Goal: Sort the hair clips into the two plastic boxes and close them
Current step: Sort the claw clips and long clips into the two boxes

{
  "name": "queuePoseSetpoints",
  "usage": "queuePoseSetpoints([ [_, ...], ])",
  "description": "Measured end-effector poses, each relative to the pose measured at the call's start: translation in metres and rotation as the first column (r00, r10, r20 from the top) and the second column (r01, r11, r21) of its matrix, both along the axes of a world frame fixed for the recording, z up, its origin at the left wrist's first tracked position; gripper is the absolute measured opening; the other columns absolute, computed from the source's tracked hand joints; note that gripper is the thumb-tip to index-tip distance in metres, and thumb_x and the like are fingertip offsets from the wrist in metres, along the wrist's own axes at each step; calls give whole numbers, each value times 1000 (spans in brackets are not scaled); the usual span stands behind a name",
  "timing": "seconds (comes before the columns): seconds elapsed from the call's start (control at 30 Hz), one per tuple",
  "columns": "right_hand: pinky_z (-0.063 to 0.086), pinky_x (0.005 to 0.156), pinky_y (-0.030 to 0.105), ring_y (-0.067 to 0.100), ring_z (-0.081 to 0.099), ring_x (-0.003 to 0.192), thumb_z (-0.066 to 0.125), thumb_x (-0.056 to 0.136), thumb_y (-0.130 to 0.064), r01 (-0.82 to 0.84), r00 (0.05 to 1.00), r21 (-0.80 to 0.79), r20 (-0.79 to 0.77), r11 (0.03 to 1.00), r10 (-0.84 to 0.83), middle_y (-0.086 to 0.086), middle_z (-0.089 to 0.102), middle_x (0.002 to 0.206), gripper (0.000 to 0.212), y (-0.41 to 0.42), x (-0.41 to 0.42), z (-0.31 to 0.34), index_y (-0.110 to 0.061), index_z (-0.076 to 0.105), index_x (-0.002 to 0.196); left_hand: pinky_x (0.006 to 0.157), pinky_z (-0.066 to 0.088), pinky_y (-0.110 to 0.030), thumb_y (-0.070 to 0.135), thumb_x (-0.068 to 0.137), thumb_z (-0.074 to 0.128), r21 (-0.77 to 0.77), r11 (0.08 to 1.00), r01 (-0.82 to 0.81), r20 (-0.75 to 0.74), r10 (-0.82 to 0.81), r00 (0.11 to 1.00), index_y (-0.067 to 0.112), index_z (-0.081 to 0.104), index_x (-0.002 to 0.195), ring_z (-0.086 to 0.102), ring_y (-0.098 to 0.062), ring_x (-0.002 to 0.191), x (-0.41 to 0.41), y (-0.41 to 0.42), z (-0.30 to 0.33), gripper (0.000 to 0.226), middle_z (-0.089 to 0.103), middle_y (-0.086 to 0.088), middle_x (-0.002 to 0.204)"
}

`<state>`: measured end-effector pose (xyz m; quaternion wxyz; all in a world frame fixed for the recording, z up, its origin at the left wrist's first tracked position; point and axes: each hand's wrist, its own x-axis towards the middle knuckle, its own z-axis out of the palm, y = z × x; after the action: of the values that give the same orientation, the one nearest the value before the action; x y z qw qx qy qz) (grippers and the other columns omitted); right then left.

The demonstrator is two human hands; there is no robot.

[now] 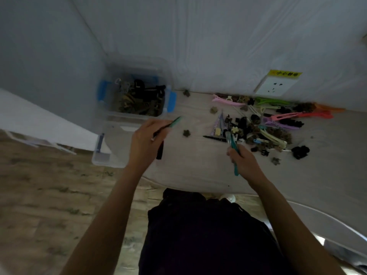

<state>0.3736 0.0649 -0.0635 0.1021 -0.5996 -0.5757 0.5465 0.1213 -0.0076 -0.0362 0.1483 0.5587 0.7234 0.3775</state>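
A clear plastic box (168,76) with blue latches stands at the table's far left corner, holding many dark and brown hair clips. A second clear box (103,157) sits in front of it, looking nearly empty. My left hand (146,142) hovers beside this nearer box, gripping long clips (174,122), one green and one black. My right hand (241,158) grips a long teal clip (231,141) at the near edge of the pile of hair clips (264,124), which spreads across the table's right half in pink, purple, green, yellow and black.
Small brown claw clips (186,133) lie scattered between the boxes and the pile. A wall socket (275,86) with a yellow label sits behind the pile. White sheeting backs the table. A box lid (39,142) lies on the floor at the left.
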Motion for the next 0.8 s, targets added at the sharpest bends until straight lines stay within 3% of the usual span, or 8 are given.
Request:
queuePoseSetpoints([
  [0.07, 35, 62, 25, 13, 43, 65, 40, 99, -21, -46, 997, -2, -58, 999, 46, 0, 49, 74, 20, -4, -25, 11, -6, 52, 90, 71, 40, -5, 14, 89, 58, -90, 996, 4, -31, -7, 1000, 8, 67, 107, 52, -1, 76, -33, -16, -2, 21, 60, 0, 91],
  [0.1, 35, 62, 23, 12, 43, 64, 41, 98, -20, -89, 993, 18, -77, 996, 90, -2, 50, 72, 20, -5, -38, 16, -6, 54, 89, 72, 45, -15, 17, 90, 58, -185, 982, 35, -74, -50, 996, 9, 68, 106, 56, -9, 77, -48, -22, -7, 21, 62, -3, 91],
  [0.2, 34, 51, 14, 9, 43, 57, 45, 97, -23, -260, 961, 130, -62, 957, 270, -5, 49, 65, 21, -8, -78, 28, -10, 55, 84, 73, 49, -37, 21, 92, 56, -490, 869, 66, -222, -197, 955, 12, 68, 109, 62, -29, 85, -79, -36, -24, 23, 62, -10, 96],
  [0.37, 30, 50, 24, 13, 42, 57, 48, 95, -26, -506, 860, 360, 143, 784, 490, 1, 49, 72, 18, -10, -144, 33, -9, 53, 96, 88, 46, -39, 11, 89, 56, -543, 833, 109, -226, -270, 936, 15, 61, 121, 58, -31, 105, -87, -27, -39, 33, 61, -10, 117],
  [0.47, 31, 59, 30, 23, 50, 70, 47, 94, -23, -627, 779, 426, 365, 652, 510, 9, 54, 82, 19, -13, -180, 30, -5, 53, 101, 98, 40, -37, 17, 86, 62, -498, 865, 58, -228, -195, 954, 13, 56, 126, 53, -27, 117, -89, -33, -43, 41, 57, -8, 129],
  [0.6, 35, 62, 32, 30, 59, 91, 44, 93, -14, -777, 625, 430, 610, 459, 487, 14, 62, 103, 21, -22, -218, 21, -3, 53, 109, 77, 50, -32, 28, 88, 52, -197, 967, -164, -328, 93, 940, 15, 66, 108, 65, -25, 93, -94, -59, -38, 27, 69, -5, 104],
  [0.7, 38, 63, 35, 32, 57, 99, 44, 91, -8, -854, 520, 411, 687, 319, 507, 16, 61, 107, 21, -33, -239, 10, -2, 53, 110, 73, 50, -28, 28, 92, 44, -90, 953, -288, -200, 266, 943, 16, 65, 107, 64, -19, 85, -98, -73, -41, 29, 69, -2, 97],
  [0.8, 49, 60, 34, 30, 62, 87, 65, 78, -8, -846, 527, 468, 668, 254, 526, 13, 65, 91, 13, -37, -245, 0, -4, 62, 91, 70, 54, -31, 20, 93, 49, -26, 941, -337, -46, 336, 941, 17, 64, 108, 63, -16, 80, -92, -77, -40, 21, 68, -1, 97],
])
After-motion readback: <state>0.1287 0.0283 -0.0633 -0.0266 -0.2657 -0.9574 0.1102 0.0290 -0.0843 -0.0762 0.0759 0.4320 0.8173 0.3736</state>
